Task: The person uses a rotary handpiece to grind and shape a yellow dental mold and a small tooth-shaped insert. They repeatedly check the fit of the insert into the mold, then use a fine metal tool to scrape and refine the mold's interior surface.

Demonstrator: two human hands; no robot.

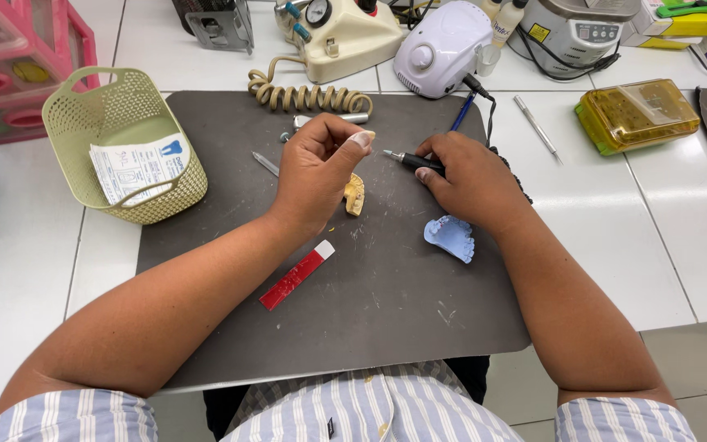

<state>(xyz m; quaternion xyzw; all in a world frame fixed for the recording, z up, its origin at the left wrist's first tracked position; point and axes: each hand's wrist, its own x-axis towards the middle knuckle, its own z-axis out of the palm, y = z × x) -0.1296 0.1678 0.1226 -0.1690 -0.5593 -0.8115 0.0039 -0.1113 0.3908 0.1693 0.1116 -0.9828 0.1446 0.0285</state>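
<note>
The yellow dental cast [355,195] sits under my left hand [317,172], whose fingers curl shut about it, thumb raised; the handpiece [412,160] gripped in my right hand [472,182] lies just right of the cast, its long axis level, tip pointing left at my thumb. Both rest over the grey mat [386,311] on the white worktop [664,245]; a blue cast [452,237] lies right of and nearer me than the yellow one, a red strip [296,275] left and nearer.

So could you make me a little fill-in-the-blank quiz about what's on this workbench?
1. The right hand holds a black ____ tool.
2. The left hand holds a yellow dental cast; a ____ one lies on the mat.
3. The red and white strip lies under the ____ forearm.
4. Folded paper sits in the green ____.

Missing: handheld rotary; blue; left; basket
</note>
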